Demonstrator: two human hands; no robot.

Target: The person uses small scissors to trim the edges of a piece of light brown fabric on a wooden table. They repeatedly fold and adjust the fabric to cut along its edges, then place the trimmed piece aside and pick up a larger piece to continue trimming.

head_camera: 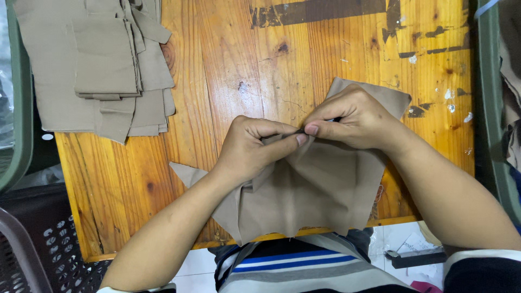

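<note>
A tan piece of fabric (pixel 315 190) lies on the wooden table (pixel 228 70), hanging a little over the near edge. My left hand (pixel 249 149) pinches a raised fold of it between thumb and fingers. My right hand (pixel 355 116) pinches the same fold just to the right, its fingertips touching those of the left hand. A thin dark object seems to sit in my right fingers, too small to identify.
A stack of cut tan fabric pieces (pixel 103 65) lies at the table's far left corner. Green bins stand at the left edge (pixel 19 97) and right edge (pixel 488 108). A dark perforated basket (pixel 43 239) sits below left.
</note>
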